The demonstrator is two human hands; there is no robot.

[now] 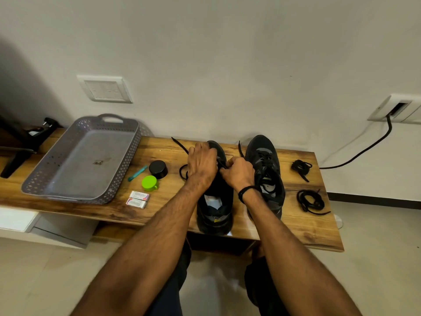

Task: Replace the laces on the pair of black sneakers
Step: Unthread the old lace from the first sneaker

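On a wooden bench (159, 213), a person relaces the first of two shoes. Far to the left of the black sneaker (215, 201) being worked on sits a grey perforated plastic basket (79, 160). Nearer that sneaker's left side are a teal pen-shaped tool (137, 173), a black round cap (158, 169), a green round lidded pot (149, 183) and two small white boxes (137, 199).

The sneaker stands heel toward the person, its long axis running straight away toward the wall. The left hand (201, 164) is draped over its forefoot, fingers curled down. Whether they pinch anything cannot be told, since the fingertips are hidden. A black flat lace (180, 144) trails out from under that hand to the sneaker's far left, with a slack loop lying just beside the sneaker.

The right hand (238, 174) sits just right of the eyelet rows, thumb and fingers closed in a pinch on a strand of the same lace, and is the nearer hand to the working end. Judged from this, the next pull would run across the sneaker's axis, from eyelet toward the right.

A second black sneaker (265, 169), already laced, stands just beside the first on its right. Beyond it lie two coiled black lace bundles (311, 200).
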